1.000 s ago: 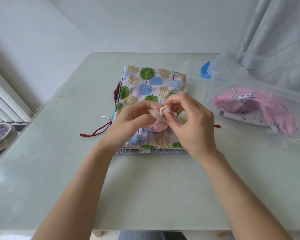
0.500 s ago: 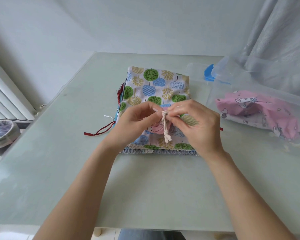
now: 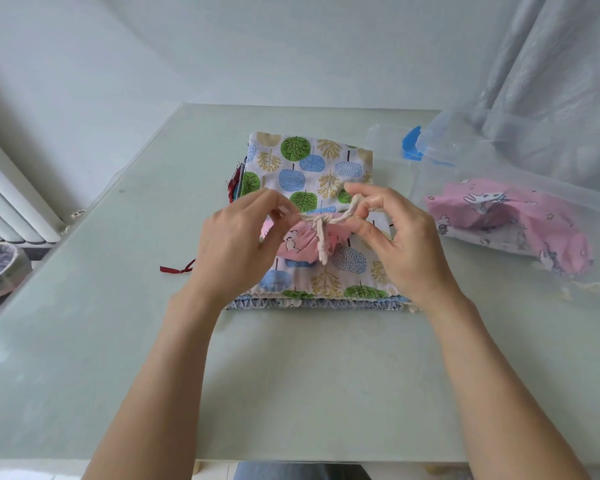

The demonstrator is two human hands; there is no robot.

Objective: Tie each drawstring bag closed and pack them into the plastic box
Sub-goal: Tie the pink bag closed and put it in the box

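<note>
Head view: left hand [image 3: 236,244] and right hand [image 3: 399,237] each pinch an end of the cream cord [image 3: 321,226] on a small pink bag [image 3: 298,245], held just above a stack of flat bags [image 3: 312,168] on the tabletop [image 3: 118,323]. Bag looks light, soft, floppy; best gripped at cord or gathered neck. Plastic box [image 3: 499,150] w/ another pink bag [image 3: 506,220] sits right, near; nothing blocks the way.

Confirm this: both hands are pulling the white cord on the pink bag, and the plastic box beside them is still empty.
Not empty. The head view shows a pink bag already lying in the plastic box. The rest holds: the left hand and right hand pull the white cord on the pink bag in hand.
</note>
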